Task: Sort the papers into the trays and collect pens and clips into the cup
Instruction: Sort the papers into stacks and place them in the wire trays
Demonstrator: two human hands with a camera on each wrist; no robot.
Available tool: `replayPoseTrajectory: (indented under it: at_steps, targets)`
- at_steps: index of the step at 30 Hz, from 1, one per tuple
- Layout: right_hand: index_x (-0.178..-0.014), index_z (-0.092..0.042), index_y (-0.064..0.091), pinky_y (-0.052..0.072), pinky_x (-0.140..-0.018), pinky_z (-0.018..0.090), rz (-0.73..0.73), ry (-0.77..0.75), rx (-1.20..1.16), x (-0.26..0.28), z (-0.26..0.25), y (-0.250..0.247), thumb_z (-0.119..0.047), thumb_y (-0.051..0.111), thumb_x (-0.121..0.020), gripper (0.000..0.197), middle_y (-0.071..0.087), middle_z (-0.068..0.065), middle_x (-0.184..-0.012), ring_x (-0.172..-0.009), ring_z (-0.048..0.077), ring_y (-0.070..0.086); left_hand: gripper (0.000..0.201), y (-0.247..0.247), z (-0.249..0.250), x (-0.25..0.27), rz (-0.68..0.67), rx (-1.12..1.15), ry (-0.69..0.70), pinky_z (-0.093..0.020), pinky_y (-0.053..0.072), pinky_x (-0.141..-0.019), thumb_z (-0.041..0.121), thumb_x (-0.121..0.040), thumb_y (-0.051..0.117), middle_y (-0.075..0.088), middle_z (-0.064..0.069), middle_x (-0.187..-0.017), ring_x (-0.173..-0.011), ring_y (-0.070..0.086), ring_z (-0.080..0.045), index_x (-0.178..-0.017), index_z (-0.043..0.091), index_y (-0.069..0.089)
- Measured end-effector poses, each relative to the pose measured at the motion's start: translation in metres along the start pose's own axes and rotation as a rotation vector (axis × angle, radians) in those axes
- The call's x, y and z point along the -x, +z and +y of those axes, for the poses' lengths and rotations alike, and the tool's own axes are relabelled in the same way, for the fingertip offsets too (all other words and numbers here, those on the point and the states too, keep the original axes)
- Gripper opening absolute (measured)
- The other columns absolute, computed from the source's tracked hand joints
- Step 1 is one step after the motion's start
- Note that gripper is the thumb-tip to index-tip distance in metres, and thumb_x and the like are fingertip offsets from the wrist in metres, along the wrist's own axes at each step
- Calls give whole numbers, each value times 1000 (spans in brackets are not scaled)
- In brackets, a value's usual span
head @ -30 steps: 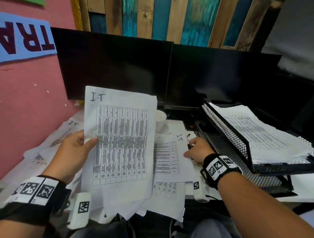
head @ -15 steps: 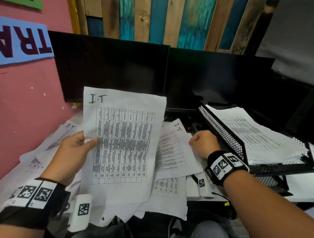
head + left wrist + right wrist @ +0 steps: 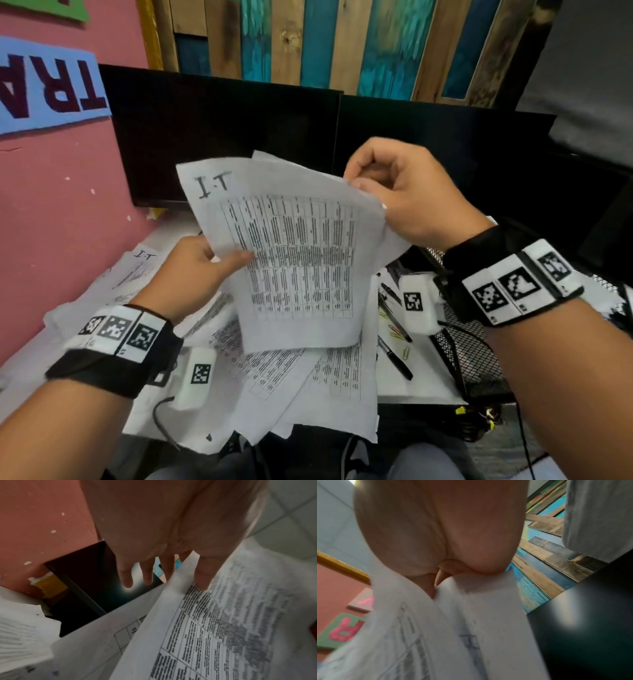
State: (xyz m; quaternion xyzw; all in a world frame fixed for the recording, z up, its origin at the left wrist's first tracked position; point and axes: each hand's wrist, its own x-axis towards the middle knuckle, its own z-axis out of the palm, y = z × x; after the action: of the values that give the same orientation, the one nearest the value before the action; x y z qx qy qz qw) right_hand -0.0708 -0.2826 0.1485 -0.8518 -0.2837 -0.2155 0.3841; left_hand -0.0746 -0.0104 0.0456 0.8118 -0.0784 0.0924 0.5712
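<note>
A printed sheet marked "I.T" [image 3: 298, 260] is held up over the desk by both hands. My left hand [image 3: 219, 260] pinches its left edge, thumb [image 3: 202, 577] on the printed face [image 3: 223, 628]. My right hand [image 3: 371, 192] pinches the top right corner. The right wrist view shows a second "I.T" sheet [image 3: 479, 628] behind the first, in the same pinch [image 3: 440, 577]. More papers [image 3: 325, 383] lie piled on the desk. Two black pens [image 3: 394, 356] [image 3: 394, 318] and coloured paper clips [image 3: 397, 334] lie right of the pile. The black mesh tray [image 3: 462, 346] shows under my right wrist. No cup is in view.
Two dark monitors [image 3: 222, 137] [image 3: 445, 154] stand close behind the raised sheets. A pink wall [image 3: 51, 205] bounds the desk on the left. Another "I.T" sheet [image 3: 140, 263] lies at the far left. Cables [image 3: 479, 418] hang below the desk's front edge.
My right hand lifted a sheet off the desk pile and brought it up behind the sheet in my left hand. It now pinches the top right corner. The held sheets have tilted.
</note>
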Motion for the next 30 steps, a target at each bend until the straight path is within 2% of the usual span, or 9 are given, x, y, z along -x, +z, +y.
replayPoseTrajectory:
  at_steps: [2, 3, 5, 7, 13, 19, 23, 27, 30]
  targets:
    - [-96, -6, 69, 60, -74, 37, -28, -28, -35, -3, -6, -6, -4, 70, -97, 3, 77, 14, -85, -80, 26, 76, 39, 6, 3, -3, -8, -25, 36, -30, 58, -62, 8, -100, 65, 58, 7, -77, -32, 36, 7, -106, -30, 59]
    - [-96, -7, 70, 60, -74, 33, -34, -35, -54, -4, -7, -9, -5, 72, -96, 3, 78, 11, -85, -78, 20, 76, 32, 6, 0, -6, -11, -22, 57, -33, 60, -77, 10, -101, 66, 63, 9, -83, -93, 44, 5, -105, -22, 67]
    - [-96, -11, 72, 61, -76, 28, 0, -37, -72, -5, -6, -11, -8, 74, -95, 4, 79, 4, -89, -82, 13, 76, 17, 2, -4, -10, -22, -24, 73, -37, 56, -103, 16, -101, 67, 76, 26, -102, -102, 71, 7, -102, 27, 79]
    - [-97, -20, 72, 59, -84, 26, 127, -36, -56, -7, 3, -11, -11, 73, -95, 9, 76, -5, -95, -89, 7, 74, 25, 0, -12, -16, 14, -36, 133, -32, 52, -104, 17, -101, 68, 72, 36, -108, -108, 69, 9, -102, 40, 75]
    - [-110, -26, 69, 57, -99, 35, 516, 294, -158, 5, 66, 7, -12, 67, -96, 20, 71, -7, -109, -102, 8, 68, 12, -18, -28, -25, 321, 171, 108, -41, 56, -85, 19, -99, 71, 79, 1, -97, -88, 71, -22, -103, 12, 80]
    - [-147, -15, 56, 49, -98, 33, -70, 889, 10, 50, 138, 63, -26, 75, -95, 56, 61, 9, -143, -122, 23, 61, 15, -40, -49, -17, 394, 119, -13, -18, 38, -43, 18, -99, 72, 67, -14, -75, -44, 48, -6, -93, 4, 73]
    - [-157, -8, 42, 49, -111, 42, -314, 990, 141, 57, 167, 94, -35, 79, -91, 80, 50, 11, -156, -136, 30, 55, 25, -40, -72, 5, 295, 208, -152, -28, 59, -79, 0, -97, 67, 79, 14, -96, -86, 76, 1, -115, 16, 74]
    - [-144, -5, 51, 52, -60, 29, -444, 1017, 232, 45, 174, 110, -41, 80, -88, 73, 58, 6, -125, -94, 21, 63, 35, -36, -100, 23, 291, 213, -237, -44, 58, -96, -6, -95, 67, 77, 3, -113, -101, 75, -15, -128, 6, 70]
    - [-134, -6, 54, 45, -53, 26, -481, 999, 306, 37, 180, 119, -38, 84, -84, 66, 59, 5, -123, -94, 21, 61, 39, -37, -116, 33, 324, 225, -268, -49, 56, -100, -10, -92, 69, 77, 1, -114, -103, 75, -19, -122, 14, 71]
